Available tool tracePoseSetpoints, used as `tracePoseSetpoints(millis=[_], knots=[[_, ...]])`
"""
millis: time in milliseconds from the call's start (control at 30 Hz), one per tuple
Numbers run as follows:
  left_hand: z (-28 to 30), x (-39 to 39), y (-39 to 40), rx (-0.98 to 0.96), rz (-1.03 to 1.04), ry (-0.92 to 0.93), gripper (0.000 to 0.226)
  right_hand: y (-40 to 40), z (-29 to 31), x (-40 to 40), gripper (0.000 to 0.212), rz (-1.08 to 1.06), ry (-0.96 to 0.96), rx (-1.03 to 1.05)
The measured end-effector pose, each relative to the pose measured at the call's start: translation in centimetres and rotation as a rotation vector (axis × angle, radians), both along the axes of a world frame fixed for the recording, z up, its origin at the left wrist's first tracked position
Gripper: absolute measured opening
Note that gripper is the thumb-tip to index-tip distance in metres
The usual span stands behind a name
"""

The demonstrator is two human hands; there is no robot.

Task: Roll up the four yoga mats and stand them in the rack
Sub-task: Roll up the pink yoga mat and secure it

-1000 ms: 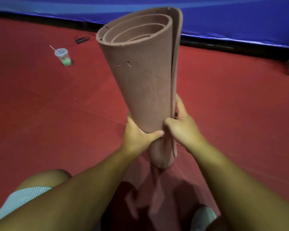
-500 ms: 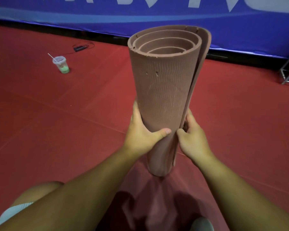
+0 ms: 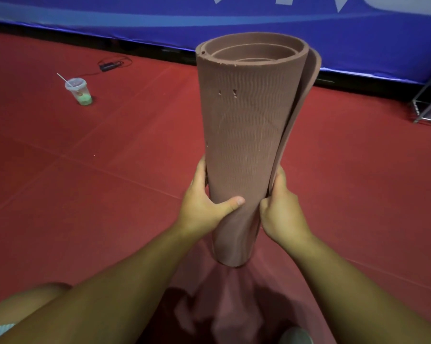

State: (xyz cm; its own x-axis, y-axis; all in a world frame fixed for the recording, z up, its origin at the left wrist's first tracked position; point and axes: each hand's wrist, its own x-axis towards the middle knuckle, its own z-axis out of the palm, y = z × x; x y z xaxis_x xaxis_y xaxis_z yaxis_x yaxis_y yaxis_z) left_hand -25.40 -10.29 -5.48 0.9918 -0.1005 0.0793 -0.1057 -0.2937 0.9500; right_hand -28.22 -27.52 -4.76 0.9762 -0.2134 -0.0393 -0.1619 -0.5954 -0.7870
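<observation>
Brown rolled mat (image 3: 246, 135) gripped upright; plastic cup (image 3: 78, 90) well left.

plastic cup (image 3: 78, 90) with straw on red floor (image 3: 110, 157), black cable (image 3: 111, 65), blue banner (image 3: 358, 33) behind

Cup (image 3: 78, 90) left of mat (image 3: 246, 135)

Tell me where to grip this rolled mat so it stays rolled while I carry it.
Grip the rolled mat on its right side, over the loose outer flap gaping near the top. Wrap the right hand higher, pressing the flap shut; keep the left hand low.
</observation>
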Motion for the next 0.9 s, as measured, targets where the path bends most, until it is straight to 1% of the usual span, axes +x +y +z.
tracePoseSetpoints(millis=[133, 267, 367, 500, 567, 667, 767, 900], knots=[[1.0, 0.8, 0.1, -0.001, -0.021, -0.012, 0.115, -0.3, 0.2, 0.7, 0.082, -0.006, -0.029, 0.019], [2.4, 1.9, 0.1, -0.073, 0.079, -0.054, 0.124, 0.0, 0.6, 1.1, 0.075, 0.059, -0.187, 0.026], [2.8, 2.5, 0.2, -0.095, 0.096, -0.067, 0.123, 0.1, 0.8, 1.2, 0.073, -0.019, -0.249, 0.044], [2.9, 2.0, 0.1, -0.065, 0.041, -0.068, 0.123, 0.5, 0.7, 1.3, 0.068, -0.054, -0.237, 0.016], [3.0, 1.5, 0.1, -0.05, 0.015, -0.065, 0.123, 0.3, 0.4, 1.4, 0.063, -0.08, -0.223, 0.041], [3.4, 1.3, 0.3, -0.065, -0.005, -0.063, 0.132, -0.3, 0.2, 1.4, 0.06, -0.113, -0.199, 0.062], [3.0, 1.6, 0.3, -0.053, -0.009, -0.055, 0.127, -0.5, -0.2, 1.3, 0.053, -0.06, -0.169, 0.063], [1.8, 1.6, 0.0, -0.052, 0.058, -0.009, 0.123, -0.2, -1.0, 1.1, 0.05, 0.0, -0.128, 0.043]])
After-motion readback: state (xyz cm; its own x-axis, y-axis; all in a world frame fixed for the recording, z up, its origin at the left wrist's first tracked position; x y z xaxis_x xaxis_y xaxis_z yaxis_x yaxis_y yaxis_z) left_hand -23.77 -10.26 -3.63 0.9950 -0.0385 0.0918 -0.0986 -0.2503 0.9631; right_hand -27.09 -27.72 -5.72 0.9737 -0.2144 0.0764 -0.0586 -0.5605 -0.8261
